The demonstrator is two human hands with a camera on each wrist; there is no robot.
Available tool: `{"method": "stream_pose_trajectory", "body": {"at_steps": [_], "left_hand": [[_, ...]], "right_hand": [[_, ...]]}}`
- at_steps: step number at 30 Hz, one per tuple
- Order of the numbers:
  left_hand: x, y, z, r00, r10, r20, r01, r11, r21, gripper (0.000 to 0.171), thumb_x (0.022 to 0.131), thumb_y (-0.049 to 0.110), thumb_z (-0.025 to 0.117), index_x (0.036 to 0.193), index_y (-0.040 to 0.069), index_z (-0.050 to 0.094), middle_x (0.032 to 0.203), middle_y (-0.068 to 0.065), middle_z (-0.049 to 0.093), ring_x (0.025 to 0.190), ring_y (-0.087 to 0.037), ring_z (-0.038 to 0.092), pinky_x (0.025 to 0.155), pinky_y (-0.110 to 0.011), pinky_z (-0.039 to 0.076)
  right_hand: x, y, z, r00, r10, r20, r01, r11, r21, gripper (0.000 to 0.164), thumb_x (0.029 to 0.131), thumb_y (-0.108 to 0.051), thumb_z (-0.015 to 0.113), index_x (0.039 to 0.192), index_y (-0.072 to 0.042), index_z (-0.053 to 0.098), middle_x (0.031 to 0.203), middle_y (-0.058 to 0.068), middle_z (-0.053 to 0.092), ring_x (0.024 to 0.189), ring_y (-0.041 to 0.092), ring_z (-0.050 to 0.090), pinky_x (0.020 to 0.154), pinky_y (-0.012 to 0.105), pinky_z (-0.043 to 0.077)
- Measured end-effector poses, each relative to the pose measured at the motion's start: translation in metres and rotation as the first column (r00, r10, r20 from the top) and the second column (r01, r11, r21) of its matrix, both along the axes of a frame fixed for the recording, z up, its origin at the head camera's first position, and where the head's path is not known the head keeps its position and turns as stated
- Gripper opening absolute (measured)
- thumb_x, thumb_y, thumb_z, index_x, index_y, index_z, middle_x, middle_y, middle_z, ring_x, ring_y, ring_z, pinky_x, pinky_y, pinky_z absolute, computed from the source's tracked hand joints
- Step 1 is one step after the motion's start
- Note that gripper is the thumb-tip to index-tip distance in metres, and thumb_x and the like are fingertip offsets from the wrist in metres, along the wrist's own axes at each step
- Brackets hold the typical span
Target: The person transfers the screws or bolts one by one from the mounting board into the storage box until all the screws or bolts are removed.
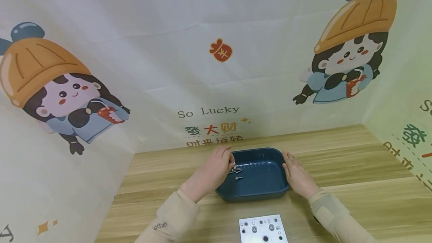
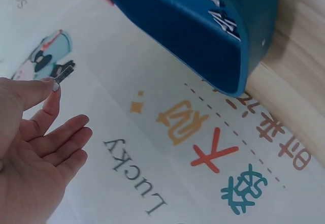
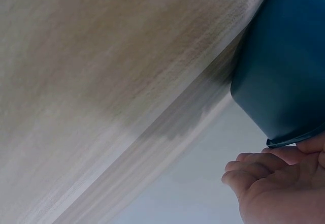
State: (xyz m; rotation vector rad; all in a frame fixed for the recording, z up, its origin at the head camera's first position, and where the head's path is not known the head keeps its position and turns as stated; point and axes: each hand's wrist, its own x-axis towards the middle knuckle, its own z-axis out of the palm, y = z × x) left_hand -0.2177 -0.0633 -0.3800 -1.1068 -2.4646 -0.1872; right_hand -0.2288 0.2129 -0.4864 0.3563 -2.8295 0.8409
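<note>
In the left wrist view, my left hand (image 2: 40,142) pinches a small silver screw (image 2: 64,74) between thumb and forefinger, its threaded end pointing outward, the other fingers loosely bent. The head view puts this left hand (image 1: 217,166) over the left side of a dark blue tray (image 1: 253,198). Several more screws (image 1: 239,178) lie on the tray's floor near that hand. My right hand (image 1: 299,173) rests against the tray's right rim with its fingers nearly straight. Seen from the right wrist, the right hand (image 3: 284,183) touches the rim at the tray's edge.
A silver metal plate (image 1: 258,235) with holes and round fittings lies on the wood-grain table (image 1: 152,183) in front of the tray, cut off by the frame's lower edge. Behind the table hangs a printed cloth (image 1: 162,66) with cartoon figures, and cloth encloses both sides.
</note>
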Motion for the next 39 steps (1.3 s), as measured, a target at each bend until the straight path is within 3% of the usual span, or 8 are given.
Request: {"method": "stream_pose_trajectory", "body": {"at_steps": [5,9,14,19,23,24,29,39], "left_hand": [[-0.026,-0.002,0.005,1.000,-0.009,-0.013,0.009,0.999,-0.041,0.012,0.092,0.007,0.067,0.096,0.000,0.058,0.098,-0.012,0.061,0.099,-0.029,0.059,0.093,-0.038,0.050],[-0.039,0.000,0.005,0.998,0.006,0.070,0.000,0.996,-0.085,0.010,0.095,0.008,0.063,0.097,0.000,0.058,0.095,-0.011,0.060,0.094,-0.027,0.057,0.092,-0.039,0.049],[-0.050,0.007,-0.004,0.976,0.079,0.203,-0.045,0.985,-0.167,0.012,0.099,0.013,0.057,0.099,0.001,0.058,0.096,-0.010,0.059,0.096,-0.027,0.056,0.094,-0.040,0.048],[-0.060,0.012,-0.020,0.949,0.168,0.266,-0.100,0.963,-0.251,0.013,0.100,0.016,0.057,0.101,0.004,0.059,0.099,-0.009,0.059,0.100,-0.025,0.057,0.099,-0.039,0.047],[-0.066,0.012,-0.036,0.942,0.198,0.273,-0.121,0.954,-0.274,0.013,0.098,0.016,0.059,0.100,0.004,0.060,0.097,-0.009,0.061,0.098,-0.025,0.058,0.096,-0.038,0.049],[-0.067,0.012,-0.041,0.943,0.198,0.268,-0.122,0.954,-0.274,0.012,0.098,0.016,0.060,0.099,0.004,0.060,0.096,-0.009,0.061,0.096,-0.025,0.058,0.092,-0.037,0.049],[-0.071,0.009,-0.057,0.952,0.185,0.242,-0.117,0.956,-0.271,0.012,0.096,0.014,0.063,0.094,0.003,0.059,0.093,-0.010,0.061,0.096,-0.026,0.058,0.096,-0.041,0.048],[-0.068,0.008,-0.056,0.966,0.151,0.211,-0.104,0.971,-0.216,0.008,0.095,0.011,0.062,0.093,0.003,0.059,0.091,-0.009,0.060,0.092,-0.025,0.058,0.094,-0.039,0.048]], "right_hand": [[0.000,0.000,0.000,1.000,-0.003,-0.015,0.003,1.000,-0.002,0.046,0.104,-0.008,0.040,0.142,0.018,0.035,0.144,0.041,0.036,0.137,0.054,0.033,0.113,0.062,0.030],[-0.001,0.000,-0.001,1.000,0.000,-0.023,0.001,1.000,0.004,0.046,0.104,-0.008,0.041,0.142,0.017,0.035,0.143,0.041,0.037,0.136,0.055,0.033,0.112,0.062,0.030],[0.000,0.001,-0.003,1.000,-0.004,-0.013,0.004,1.000,-0.002,0.046,0.104,-0.009,0.040,0.142,0.017,0.035,0.145,0.041,0.036,0.137,0.055,0.032,0.112,0.063,0.030],[0.001,0.001,-0.003,1.000,-0.007,-0.014,0.007,1.000,-0.005,0.046,0.104,-0.009,0.040,0.142,0.017,0.035,0.145,0.040,0.036,0.137,0.054,0.033,0.112,0.063,0.030],[0.000,0.000,-0.002,1.000,-0.008,-0.013,0.008,1.000,-0.002,0.046,0.104,-0.009,0.040,0.142,0.016,0.035,0.145,0.040,0.036,0.137,0.054,0.033,0.112,0.062,0.030],[0.001,0.000,-0.002,1.000,-0.008,-0.013,0.008,1.000,-0.002,0.046,0.104,-0.009,0.040,0.142,0.016,0.035,0.145,0.040,0.036,0.137,0.054,0.032,0.112,0.062,0.030],[0.001,0.000,-0.001,1.000,-0.006,-0.007,0.006,1.000,-0.001,0.046,0.104,-0.009,0.040,0.142,0.017,0.035,0.145,0.040,0.035,0.137,0.054,0.032,0.112,0.062,0.030],[0.000,0.000,-0.001,1.000,-0.005,-0.001,0.005,1.000,-0.010,0.046,0.104,-0.009,0.039,0.142,0.017,0.035,0.146,0.040,0.034,0.138,0.054,0.031,0.112,0.062,0.029]]}}
